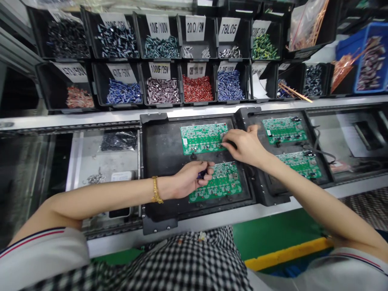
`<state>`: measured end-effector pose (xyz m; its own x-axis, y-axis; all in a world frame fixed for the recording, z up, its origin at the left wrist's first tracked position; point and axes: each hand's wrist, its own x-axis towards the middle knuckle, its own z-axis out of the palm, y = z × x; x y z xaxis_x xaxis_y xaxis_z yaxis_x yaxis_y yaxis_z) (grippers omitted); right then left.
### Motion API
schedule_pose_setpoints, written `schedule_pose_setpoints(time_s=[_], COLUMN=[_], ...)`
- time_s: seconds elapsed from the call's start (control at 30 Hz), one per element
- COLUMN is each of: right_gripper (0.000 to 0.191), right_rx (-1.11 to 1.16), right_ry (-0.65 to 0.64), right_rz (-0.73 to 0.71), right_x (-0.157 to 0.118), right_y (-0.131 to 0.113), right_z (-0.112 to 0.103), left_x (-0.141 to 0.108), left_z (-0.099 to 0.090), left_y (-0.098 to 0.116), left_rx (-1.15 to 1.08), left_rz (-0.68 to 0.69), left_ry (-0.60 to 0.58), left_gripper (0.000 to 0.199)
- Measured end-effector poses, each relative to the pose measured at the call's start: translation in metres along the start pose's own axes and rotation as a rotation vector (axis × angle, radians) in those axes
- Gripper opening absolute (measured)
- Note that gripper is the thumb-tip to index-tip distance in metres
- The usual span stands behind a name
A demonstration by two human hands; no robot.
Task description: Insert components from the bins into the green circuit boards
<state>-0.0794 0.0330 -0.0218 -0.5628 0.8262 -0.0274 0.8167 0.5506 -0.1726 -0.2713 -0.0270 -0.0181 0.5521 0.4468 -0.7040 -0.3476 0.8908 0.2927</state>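
Two green circuit boards lie on a black carrier tray (pixel 160 161) in front of me. At the right end of the upper board (pixel 200 139), my right hand (pixel 244 145) has its thumb and forefinger closed in a pinch; whatever is between them is hidden. My left hand (pixel 190 178) hovers over the left part of the lower board (pixel 226 184), palm turned up. Its fingers curl around small dark electronic components (pixel 202 174). Part of the lower board is covered by this hand.
Behind the tray stand two rows of labelled black bins (pixel 162 87) full of small components. To the right, a second carrier holds two more boards (pixel 285 130). At left are a bag of black parts (pixel 118 141) and loose metal pieces (pixel 96 177). A blue bin (pixel 371 60) stands far right.
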Motion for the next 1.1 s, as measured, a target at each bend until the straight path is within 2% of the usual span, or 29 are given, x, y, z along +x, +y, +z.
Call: schedule_pose_setpoints(time_s=[0.1, 0.23, 0.47, 0.7, 0.77, 0.9, 1.0, 1.1], right_gripper=[0.023, 0.023, 0.025, 0.026, 0.027, 0.027, 0.022, 0.022], right_rx=[-0.052, -0.123, -0.264, -0.305, -0.280, -0.026, 0.128, 0.074], right_ry=[-0.031, -0.030, -0.034, -0.017, 0.000, 0.075, 0.078, 0.119], right_rz=[-0.026, -0.049, -0.082, -0.151, -0.123, -0.056, -0.168, -0.239], right_x=[0.003, 0.004, 0.002, 0.002, 0.000, -0.010, -0.021, -0.033], right_y=[0.008, 0.005, -0.001, 0.003, 0.001, -0.024, -0.056, -0.078], right_z=[0.009, 0.012, 0.011, 0.015, 0.012, 0.001, -0.008, -0.014], left_x=[0.001, 0.002, -0.006, -0.012, -0.011, -0.012, -0.015, -0.023], left_z=[-0.004, -0.007, -0.010, -0.014, -0.015, -0.013, -0.008, -0.005], left_y=[-0.004, -0.003, 0.004, -0.003, -0.004, -0.005, -0.008, -0.014], left_rx=[0.058, 0.119, 0.034, 0.068, 0.044, -0.029, -0.110, -0.127], left_rz=[-0.002, 0.069, 0.062, 0.086, 0.087, 0.085, 0.069, 0.068], left_ry=[-0.019, -0.017, 0.040, 0.079, 0.093, 0.138, 0.131, 0.087], left_gripper=[0.019, 0.018, 0.025, 0.020, 0.020, 0.020, 0.018, 0.022])
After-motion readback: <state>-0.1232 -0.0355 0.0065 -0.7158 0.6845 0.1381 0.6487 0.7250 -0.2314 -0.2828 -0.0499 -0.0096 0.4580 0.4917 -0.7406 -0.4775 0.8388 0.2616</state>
